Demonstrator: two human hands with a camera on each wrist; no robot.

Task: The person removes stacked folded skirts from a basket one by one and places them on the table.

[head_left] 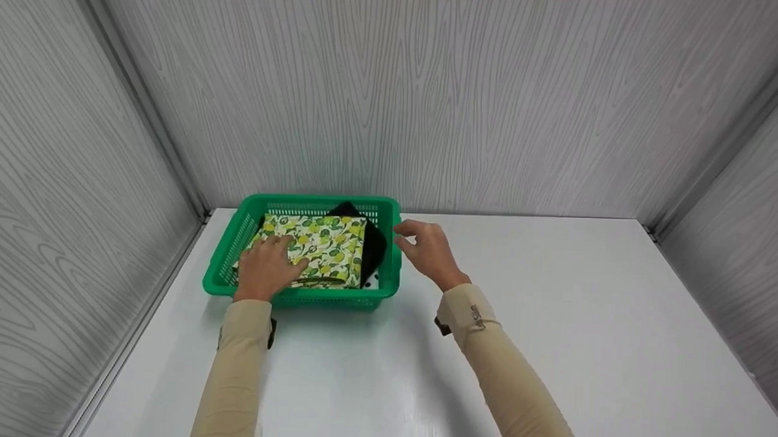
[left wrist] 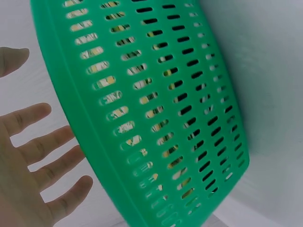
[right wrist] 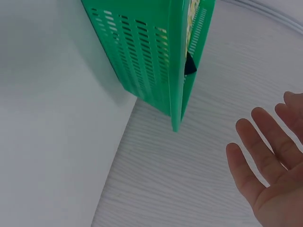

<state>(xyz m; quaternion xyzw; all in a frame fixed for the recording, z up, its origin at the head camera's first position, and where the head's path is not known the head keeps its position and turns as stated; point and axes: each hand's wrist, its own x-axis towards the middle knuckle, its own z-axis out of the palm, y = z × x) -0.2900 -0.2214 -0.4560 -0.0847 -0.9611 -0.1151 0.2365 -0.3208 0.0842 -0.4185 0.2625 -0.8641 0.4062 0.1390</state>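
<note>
A green plastic basket (head_left: 334, 293) with slotted walls stands on the white table. Inside it lies a folded cloth (head_left: 327, 242) printed with yellow lemons and green leaves. Black fabric (head_left: 374, 247) shows from under the cloth at the right. Over the front left of the basket is my left hand (head_left: 264, 266), its fingers spread; the left wrist view has this hand (left wrist: 40, 161) beside the rim with nothing in its grasp. My right hand (head_left: 432, 252) is just off the basket's right rim, and its relaxed, parted fingers (right wrist: 258, 165) hold nothing in the right wrist view.
White tabletop (head_left: 567, 315) extends to the right of the basket and in front of it. A grey wood-grain panel (head_left: 432, 103) rises behind the basket, with similar panels at the left (head_left: 59, 200) and right (head_left: 746, 192). White material with black dots (head_left: 371, 282) peeks out low in the basket.
</note>
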